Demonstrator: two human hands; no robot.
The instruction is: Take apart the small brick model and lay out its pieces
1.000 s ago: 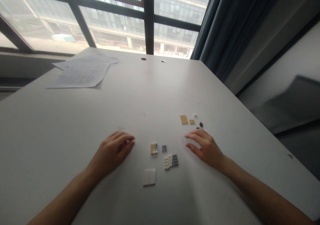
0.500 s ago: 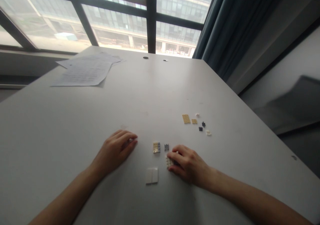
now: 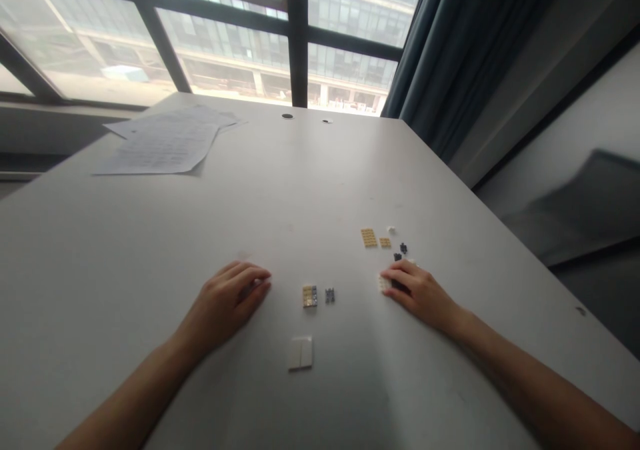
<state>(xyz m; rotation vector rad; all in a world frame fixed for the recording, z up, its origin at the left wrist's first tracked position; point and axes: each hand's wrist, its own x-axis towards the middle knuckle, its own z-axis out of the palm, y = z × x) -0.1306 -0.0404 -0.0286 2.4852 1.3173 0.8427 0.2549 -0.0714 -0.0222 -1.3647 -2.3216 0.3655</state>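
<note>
My right hand (image 3: 420,293) is closed around a white studded piece (image 3: 384,283), low on the table beside the small dark parts. Resting on the table, my left hand (image 3: 233,297) has its fingers curled, thumb and fingertips a little apart, with no piece visible between them. Between the hands lie a tan and grey studded block (image 3: 309,296) and a small grey piece (image 3: 330,295). Nearer to me is a flat white block with a middle seam (image 3: 301,353). Beyond my right hand are a tan plate (image 3: 369,238), a smaller tan piece (image 3: 385,243) and a dark piece (image 3: 403,247).
Printed papers (image 3: 165,147) lie at the table's far left. Two round holes are near the back edge of the white table (image 3: 300,190). Behind stand a window and a dark curtain (image 3: 440,50). A small white piece (image 3: 391,229) lies behind the tan ones.
My right hand has moved right and away from me with the white studded piece, from beside the small grey piece to near the dark parts. My left hand stays in place.
</note>
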